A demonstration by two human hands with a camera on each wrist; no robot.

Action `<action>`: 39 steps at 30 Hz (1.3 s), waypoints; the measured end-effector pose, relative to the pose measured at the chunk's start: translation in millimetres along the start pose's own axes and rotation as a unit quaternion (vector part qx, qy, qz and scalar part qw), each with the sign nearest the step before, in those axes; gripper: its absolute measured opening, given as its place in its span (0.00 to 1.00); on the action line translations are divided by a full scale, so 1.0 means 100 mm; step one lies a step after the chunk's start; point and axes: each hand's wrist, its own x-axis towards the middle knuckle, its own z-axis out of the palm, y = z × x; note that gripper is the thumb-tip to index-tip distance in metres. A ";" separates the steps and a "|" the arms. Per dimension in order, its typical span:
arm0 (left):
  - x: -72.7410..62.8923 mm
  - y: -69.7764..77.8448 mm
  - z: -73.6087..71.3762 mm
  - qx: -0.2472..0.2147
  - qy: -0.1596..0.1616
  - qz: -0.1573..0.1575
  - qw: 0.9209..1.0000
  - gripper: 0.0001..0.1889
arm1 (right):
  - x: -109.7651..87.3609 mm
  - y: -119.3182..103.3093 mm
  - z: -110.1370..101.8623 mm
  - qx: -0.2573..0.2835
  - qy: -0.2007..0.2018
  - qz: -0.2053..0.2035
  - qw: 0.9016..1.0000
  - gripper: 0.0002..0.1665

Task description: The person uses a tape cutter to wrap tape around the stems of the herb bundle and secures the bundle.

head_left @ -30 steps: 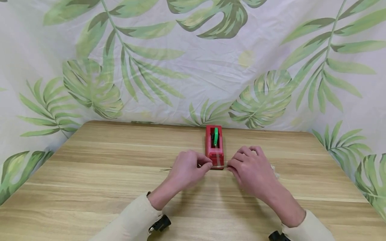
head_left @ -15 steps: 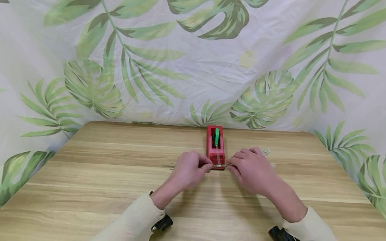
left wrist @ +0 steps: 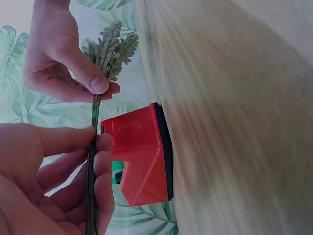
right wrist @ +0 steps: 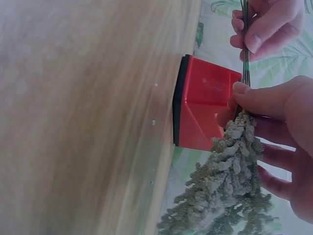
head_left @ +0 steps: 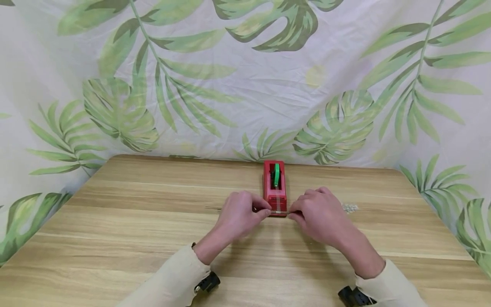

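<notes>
A bunch of dried flowers [right wrist: 225, 176] with grey-green heads is held level in both hands, at the front end of a red tape dispenser [head_left: 274, 195]. My left hand [head_left: 241, 217] grips the long thin stems [left wrist: 91, 171] between thumb and curled fingers. Close to the heads, my right hand [head_left: 320, 219] pinches the stems with thumb and index finger. A strip of clear tape [head_left: 278, 204] runs from the dispenser to the stems in the gap between the hands. A green-tinted band [left wrist: 95, 113] shows on the stems there. In the head view the right hand mostly hides the flower heads.
The dispenser holds a roll with a green edge [head_left: 276, 175] and stands near the far edge of the wooden table [head_left: 153, 238]. Small pale crumbs [right wrist: 154, 122] lie on the tabletop. A leaf-patterned cloth [head_left: 268, 85] hangs behind the table.
The flower bunch has turned between the fingers: its heads show differently past the right hand, and the stem ends on the left have shifted. Both hands and the dispenser keep nearly the same places.
</notes>
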 end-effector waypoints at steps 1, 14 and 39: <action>0.00 -0.01 0.00 -0.002 -0.001 0.001 1.000 0.04 | 0.00 0.00 0.01 -0.001 0.005 0.001 1.000 0.02; 0.05 -0.03 0.01 -0.028 -0.024 -0.015 0.999 0.09 | 0.00 0.00 0.06 -0.018 0.076 -0.007 0.997 0.13; 0.06 -0.05 0.05 -0.055 0.017 -0.033 0.998 0.04 | 0.12 -0.12 0.07 0.163 -0.007 0.110 0.980 0.08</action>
